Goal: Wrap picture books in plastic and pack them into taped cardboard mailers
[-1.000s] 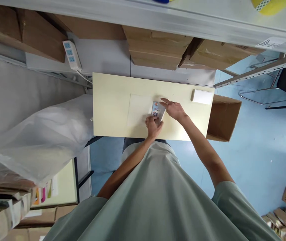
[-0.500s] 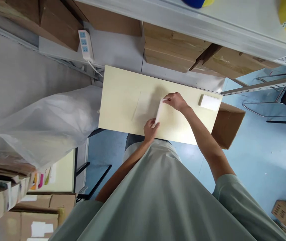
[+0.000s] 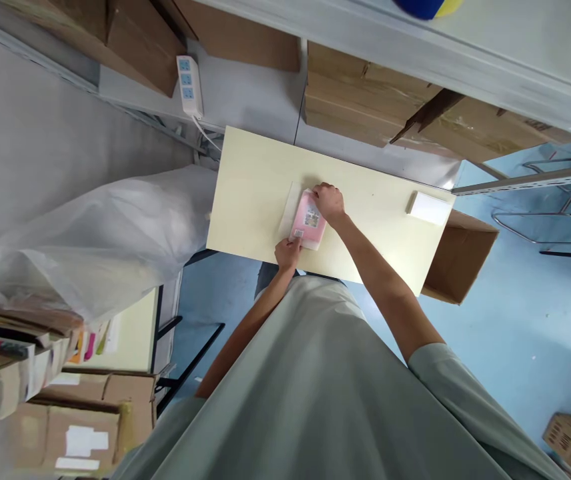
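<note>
A thin pink book (image 3: 303,220), with a small picture and a barcode-like label on its cover, lies face up on the table, slightly tilted. A pale, thin sheet (image 3: 288,208) shows beneath it and along its left side; whether this is paper or plastic I cannot tell. At the book's near left corner my left hand (image 3: 288,255) is closed with its fingers on the edge. My right hand (image 3: 329,202) has curled fingers gripping the far right corner. Its fingertips are partly hidden.
The cream table (image 3: 250,180) carries a white stack (image 3: 429,208) at its right end. An open cardboard box (image 3: 458,260) stands beyond that end. A power strip (image 3: 189,87) and several cartons (image 3: 355,90) are behind. A large plastic bag (image 3: 130,233) bulges at the left.
The book, held on edge and seen as a narrow white strip before, now lies flat with its pink cover up. Both hands have shifted left with it. The view has moved slightly.
</note>
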### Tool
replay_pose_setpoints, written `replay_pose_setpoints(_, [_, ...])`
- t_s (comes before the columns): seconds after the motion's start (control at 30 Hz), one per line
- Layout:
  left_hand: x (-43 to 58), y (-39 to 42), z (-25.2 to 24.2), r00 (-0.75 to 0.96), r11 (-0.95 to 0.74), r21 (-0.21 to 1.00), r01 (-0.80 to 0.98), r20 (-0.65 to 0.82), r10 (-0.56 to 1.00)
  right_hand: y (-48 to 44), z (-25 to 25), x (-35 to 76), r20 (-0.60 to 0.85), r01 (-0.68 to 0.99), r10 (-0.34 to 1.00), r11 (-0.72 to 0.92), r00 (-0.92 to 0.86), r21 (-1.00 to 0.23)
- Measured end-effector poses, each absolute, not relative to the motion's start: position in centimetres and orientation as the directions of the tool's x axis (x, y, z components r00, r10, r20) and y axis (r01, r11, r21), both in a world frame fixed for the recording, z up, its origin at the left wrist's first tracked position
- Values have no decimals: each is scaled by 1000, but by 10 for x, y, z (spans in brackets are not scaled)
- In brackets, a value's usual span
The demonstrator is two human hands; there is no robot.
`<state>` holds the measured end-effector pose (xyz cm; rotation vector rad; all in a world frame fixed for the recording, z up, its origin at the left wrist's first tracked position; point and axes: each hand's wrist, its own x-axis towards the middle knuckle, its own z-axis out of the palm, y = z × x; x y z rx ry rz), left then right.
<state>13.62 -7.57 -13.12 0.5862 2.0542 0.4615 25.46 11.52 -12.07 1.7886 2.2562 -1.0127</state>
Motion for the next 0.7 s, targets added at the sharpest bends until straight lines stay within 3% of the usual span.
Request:
replay_pose_setpoints(0.07, [129,-74,-128,-468,810,471,349,-661,586,116,-123,253,-461,900,833,95,-306,-426])
replay_pose_setpoints(0.17, [117,-67,-123,-475,662,486,571,-462,749,114,-125,252,-463,899,842,58,-279,-435])
replay_pose_setpoints(0.27, [104,-50,-123,-255,405,570,715,-327,910,102,-123,257,-432,865,864,9,-260,-502])
replay_pose_setpoints(0.43, [88,-11,-134,74,131,663,737,-271,960,49,-115,287,-320,723,934,-111,-158,-682])
replay_pose_setpoints(0.57, [85,1,-139,115,89,695,713,-241,964,-6,-118,311,-429,640,902,-355,45,-681])
replay_pose_setpoints(0.7, [83,1,-136,143,68,690,720,-243,959,-40,-126,310,-497,528,863,-463,86,-713])
